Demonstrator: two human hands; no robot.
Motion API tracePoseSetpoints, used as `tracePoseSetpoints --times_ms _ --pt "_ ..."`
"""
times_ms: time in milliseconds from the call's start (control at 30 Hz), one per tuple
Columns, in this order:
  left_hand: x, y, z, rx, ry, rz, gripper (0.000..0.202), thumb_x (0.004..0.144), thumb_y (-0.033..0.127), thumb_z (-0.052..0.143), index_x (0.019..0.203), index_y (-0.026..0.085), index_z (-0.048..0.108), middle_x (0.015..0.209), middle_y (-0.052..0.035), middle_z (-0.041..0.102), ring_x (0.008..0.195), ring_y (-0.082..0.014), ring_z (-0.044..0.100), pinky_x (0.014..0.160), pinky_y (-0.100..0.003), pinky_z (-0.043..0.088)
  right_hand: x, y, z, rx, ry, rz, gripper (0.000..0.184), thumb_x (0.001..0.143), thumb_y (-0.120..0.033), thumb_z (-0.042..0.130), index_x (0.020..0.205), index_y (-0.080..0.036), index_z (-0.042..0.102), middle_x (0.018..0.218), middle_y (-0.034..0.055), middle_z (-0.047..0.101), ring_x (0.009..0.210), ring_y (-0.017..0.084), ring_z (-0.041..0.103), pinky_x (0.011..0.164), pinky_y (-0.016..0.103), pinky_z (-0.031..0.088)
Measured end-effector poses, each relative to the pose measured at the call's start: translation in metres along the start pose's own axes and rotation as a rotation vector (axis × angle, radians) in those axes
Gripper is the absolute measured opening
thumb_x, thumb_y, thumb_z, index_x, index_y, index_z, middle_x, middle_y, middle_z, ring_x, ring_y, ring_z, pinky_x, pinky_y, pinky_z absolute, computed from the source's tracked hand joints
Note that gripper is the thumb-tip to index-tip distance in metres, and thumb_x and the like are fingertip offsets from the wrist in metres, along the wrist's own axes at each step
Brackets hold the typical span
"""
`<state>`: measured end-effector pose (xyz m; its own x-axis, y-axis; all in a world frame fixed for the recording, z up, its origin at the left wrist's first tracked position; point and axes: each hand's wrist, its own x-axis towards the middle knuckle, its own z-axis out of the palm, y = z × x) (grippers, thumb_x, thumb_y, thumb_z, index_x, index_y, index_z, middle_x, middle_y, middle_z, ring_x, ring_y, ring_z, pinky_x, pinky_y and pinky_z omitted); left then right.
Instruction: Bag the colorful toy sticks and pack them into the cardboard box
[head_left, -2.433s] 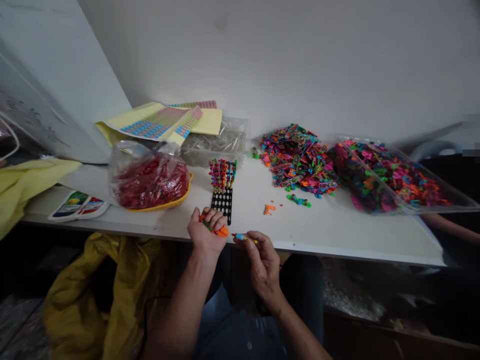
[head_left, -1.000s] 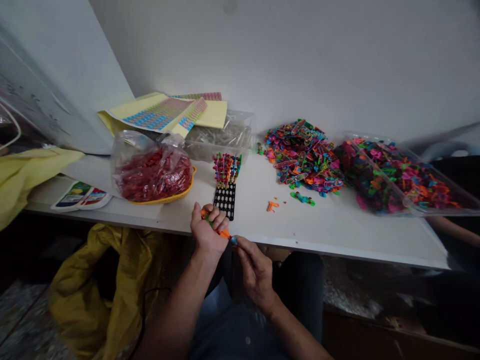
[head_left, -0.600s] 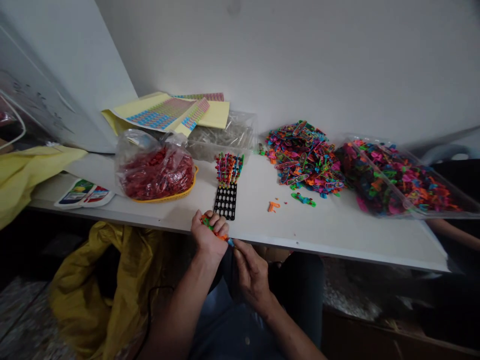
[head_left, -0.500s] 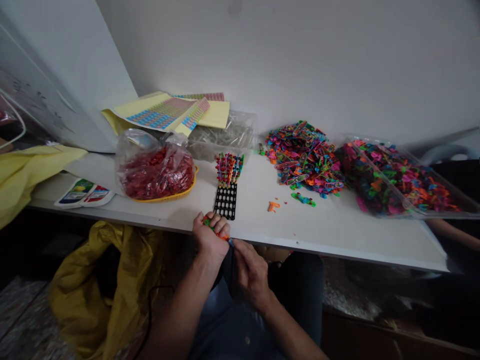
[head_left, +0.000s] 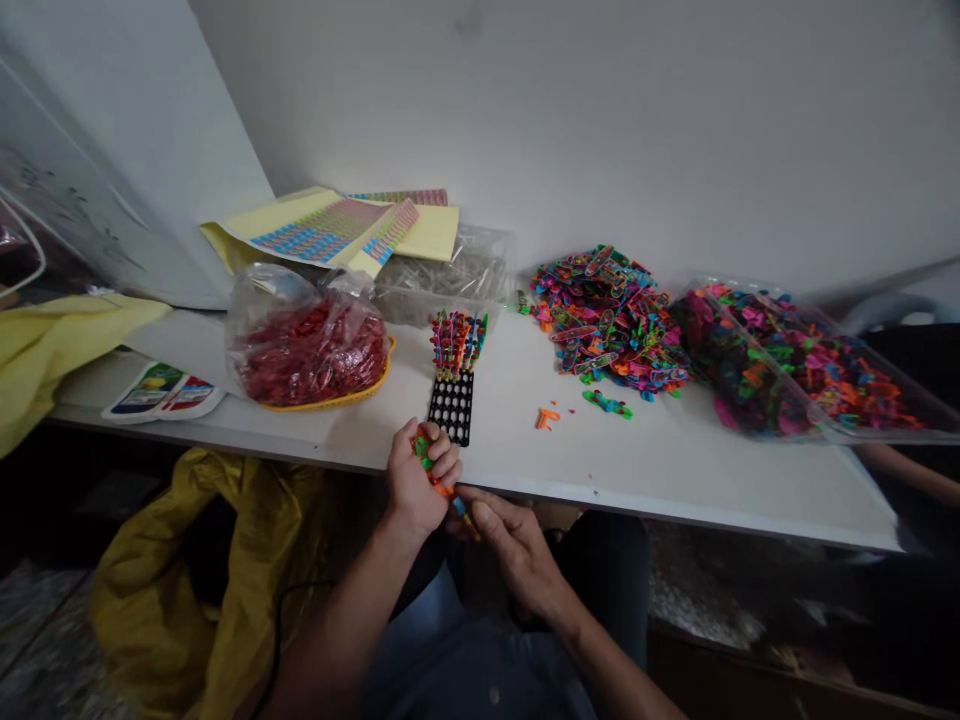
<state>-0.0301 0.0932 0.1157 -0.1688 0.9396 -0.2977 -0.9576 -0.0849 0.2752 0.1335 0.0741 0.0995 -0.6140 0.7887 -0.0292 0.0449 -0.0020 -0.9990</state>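
My left hand (head_left: 421,485) is closed around small plastic toy pieces (head_left: 422,455), green, orange and red, just over the table's front edge. From its lower side sticks out a slim toy piece (head_left: 460,508) with blue and yellow parts. The thumb and fingertips of my right hand (head_left: 521,555) are pinched at that piece's outer end; its exact form is partly hidden by the fingers. Just beyond my left hand lies a black tray with holes (head_left: 451,408). Several colourful toys (head_left: 457,340) stand upright in its far end.
A heap of small toy skateboards (head_left: 607,320) lies on the white table (head_left: 510,450). Nearer are a green toy skateboard (head_left: 607,403) and an orange part (head_left: 547,418). A clear bin (head_left: 817,360) stands right; a bag of red pieces (head_left: 315,345) sits in a yellow basket (head_left: 337,400) left.
My left hand has turned a little, showing more of the green piece. The blue and yellow piece now sticks out further, and my right hand has shifted slightly down and right.
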Motion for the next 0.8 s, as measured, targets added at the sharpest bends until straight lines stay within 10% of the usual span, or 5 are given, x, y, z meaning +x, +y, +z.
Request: tracePoseSetpoints --times_ms 200,300,433,567,800 --pt "0.001 -0.003 0.012 0.306 -0.194 -0.111 0.038 0.091 0.050 0.056 0.084 0.013 0.065 0.068 -0.0040 0.060 0.051 -0.0143 0.053 0.051 -0.028 0.048 0.019 -0.016 -0.024 0.217 -0.415 0.290 0.027 0.087 -0.044 0.073 0.097 -0.018 0.076 0.082 0.0007 0.073 0.066 0.010 0.063 0.066 0.021 0.049" --pt "0.009 0.001 0.002 0.560 -0.199 0.123 0.044 0.091 0.052 0.059 0.098 0.011 0.071 0.095 -0.0143 0.069 0.077 -0.0206 0.064 0.073 -0.030 0.052 0.032 -0.017 -0.029 0.113 -0.466 0.251 0.025 0.082 -0.041 0.078 0.093 -0.018 0.076 0.079 -0.0015 0.071 0.067 0.011 0.060 0.068 0.023 0.048" --pt "0.028 0.014 -0.023 1.065 -0.101 0.673 0.026 0.083 0.032 0.075 0.106 0.021 0.073 0.111 -0.0109 0.067 0.106 -0.0261 0.056 0.096 -0.032 0.043 0.076 -0.010 -0.045 -0.097 -0.097 -0.005 0.022 0.086 -0.039 0.074 0.087 -0.017 0.074 0.075 -0.0013 0.067 0.068 0.013 0.058 0.065 0.024 0.047" --pt "0.044 0.012 -0.044 1.650 -0.045 0.925 0.025 0.084 0.029 0.072 0.108 0.023 0.070 0.116 -0.0116 0.066 0.115 -0.0318 0.052 0.105 -0.045 0.035 0.146 0.007 -0.064 -0.240 0.283 -0.221 0.025 0.084 -0.041 0.073 0.090 -0.017 0.073 0.080 0.0019 0.070 0.073 0.016 0.061 0.070 0.027 0.050" --pt "0.050 0.003 -0.054 2.166 0.032 0.952 0.027 0.095 0.038 0.058 0.113 0.019 0.064 0.119 -0.0108 0.066 0.113 -0.0305 0.054 0.098 -0.047 0.040 0.209 0.028 -0.073 -0.357 0.224 -0.279 0.023 0.084 -0.039 0.069 0.091 -0.018 0.076 0.091 0.0048 0.077 0.085 0.022 0.068 0.080 0.031 0.052"
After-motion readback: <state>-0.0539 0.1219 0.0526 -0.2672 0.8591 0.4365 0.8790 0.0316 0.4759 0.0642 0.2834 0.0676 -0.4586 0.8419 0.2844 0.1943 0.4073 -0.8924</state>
